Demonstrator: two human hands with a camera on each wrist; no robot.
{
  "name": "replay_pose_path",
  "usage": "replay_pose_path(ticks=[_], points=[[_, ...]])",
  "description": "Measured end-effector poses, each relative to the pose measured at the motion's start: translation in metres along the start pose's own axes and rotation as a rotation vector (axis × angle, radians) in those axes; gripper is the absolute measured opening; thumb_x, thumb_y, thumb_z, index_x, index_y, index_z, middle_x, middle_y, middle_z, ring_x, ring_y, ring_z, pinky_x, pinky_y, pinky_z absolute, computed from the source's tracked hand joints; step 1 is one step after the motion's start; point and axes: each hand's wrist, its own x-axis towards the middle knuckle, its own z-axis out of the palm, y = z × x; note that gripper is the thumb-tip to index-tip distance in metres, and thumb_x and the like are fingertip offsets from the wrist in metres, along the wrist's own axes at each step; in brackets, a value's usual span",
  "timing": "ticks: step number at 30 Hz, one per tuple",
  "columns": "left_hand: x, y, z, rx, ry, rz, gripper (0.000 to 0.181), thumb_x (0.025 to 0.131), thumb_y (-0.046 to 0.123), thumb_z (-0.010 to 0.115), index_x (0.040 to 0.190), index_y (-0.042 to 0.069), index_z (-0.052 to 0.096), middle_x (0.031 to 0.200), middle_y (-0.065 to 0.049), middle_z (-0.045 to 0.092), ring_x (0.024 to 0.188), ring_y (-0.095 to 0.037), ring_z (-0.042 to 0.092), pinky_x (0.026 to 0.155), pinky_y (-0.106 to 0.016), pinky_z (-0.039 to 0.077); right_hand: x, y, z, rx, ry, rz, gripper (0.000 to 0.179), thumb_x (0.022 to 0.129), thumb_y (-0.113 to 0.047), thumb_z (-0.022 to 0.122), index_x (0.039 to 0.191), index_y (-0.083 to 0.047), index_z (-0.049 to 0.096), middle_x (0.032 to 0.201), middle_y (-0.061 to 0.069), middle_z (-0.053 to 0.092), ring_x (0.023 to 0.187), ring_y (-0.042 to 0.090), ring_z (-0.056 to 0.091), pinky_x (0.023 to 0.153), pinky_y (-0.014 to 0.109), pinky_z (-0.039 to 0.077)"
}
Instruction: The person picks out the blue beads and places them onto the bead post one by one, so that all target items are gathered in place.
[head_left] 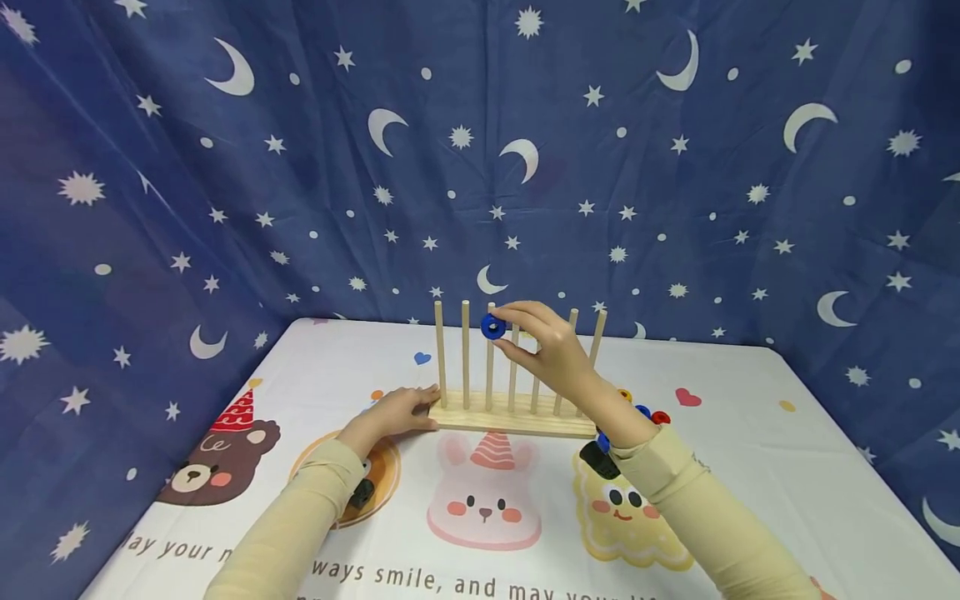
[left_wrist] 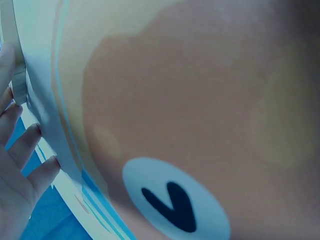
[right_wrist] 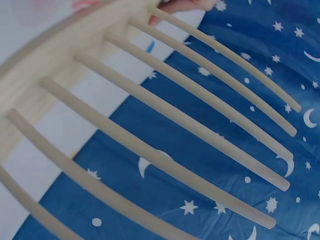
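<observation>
My right hand (head_left: 551, 346) pinches a small blue ring (head_left: 485, 328) between thumb and fingertips. The ring is held up near the top of the third peg (head_left: 490, 367) from the left, overlapping it in the head view, its hole facing me. Below stands a wooden peg rack (head_left: 517, 425), a flat base with several upright bare pegs, which also fill the right wrist view (right_wrist: 165, 110). At the base's left end my left hand (head_left: 397, 410) holds it, thumb at the front and fingers behind. The left wrist view shows these fingers (left_wrist: 22, 145) spread beside the base end.
A yellow ring (head_left: 625, 394), a blue ring (head_left: 642, 411) and a red ring (head_left: 661, 417) lie right of the rack, partly behind my right forearm. A printed white cloth (head_left: 750, 467) covers the table. A blue star-patterned curtain (head_left: 465, 167) hangs behind it.
</observation>
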Motion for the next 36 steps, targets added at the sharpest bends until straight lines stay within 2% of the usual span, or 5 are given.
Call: replay_pose_path(ticks=[6,19,27,32,36], points=[[0.003,0.005,0.0,-0.007,-0.003,-0.028,0.062,0.082,0.031,0.07,0.133,0.001,0.052,0.143,-0.015,0.044,0.128,-0.04,0.046,0.105,-0.05,0.039,0.012,0.006,-0.001,0.005,0.018,0.019,0.039,0.071,0.002,0.078,0.108,0.004,0.065,0.103,0.018,0.066,0.097,0.03,0.063,0.085,0.037,0.056],[0.002,0.004,0.0,-0.017,0.011,-0.026,0.062,0.082,0.029,0.071,0.132,-0.001,0.052,0.142,-0.018,0.045,0.129,-0.041,0.044,0.106,-0.051,0.037,0.029,0.016,0.013,0.025,-0.039,0.08,0.033,0.079,-0.004,0.073,0.11,0.003,0.064,0.105,0.017,0.067,0.1,0.028,0.063,0.09,0.034,0.054],[0.002,0.002,0.0,-0.01,0.021,-0.031,0.062,0.082,0.031,0.071,0.132,-0.001,0.052,0.142,-0.017,0.045,0.128,-0.042,0.044,0.106,-0.052,0.036,0.038,0.017,0.02,0.053,-0.106,0.226,0.032,0.084,-0.01,0.07,0.112,0.004,0.063,0.106,0.016,0.068,0.098,0.026,0.065,0.087,0.035,0.054],[0.0,0.001,0.001,-0.016,0.021,-0.059,0.062,0.082,0.032,0.071,0.133,0.002,0.051,0.143,-0.014,0.044,0.129,-0.043,0.043,0.107,-0.053,0.034,0.041,0.015,0.025,0.105,-0.15,0.385,0.032,0.085,-0.012,0.069,0.112,0.003,0.063,0.105,0.016,0.068,0.096,0.025,0.066,0.085,0.032,0.055],[0.0,0.003,0.003,-0.024,0.015,-0.064,0.063,0.083,0.032,0.07,0.134,0.002,0.05,0.144,-0.014,0.043,0.129,-0.044,0.042,0.108,-0.055,0.033,0.042,0.016,0.029,0.209,-0.154,0.515,0.031,0.086,-0.01,0.068,0.112,0.005,0.063,0.103,0.019,0.069,0.097,0.029,0.067,0.088,0.037,0.055]])
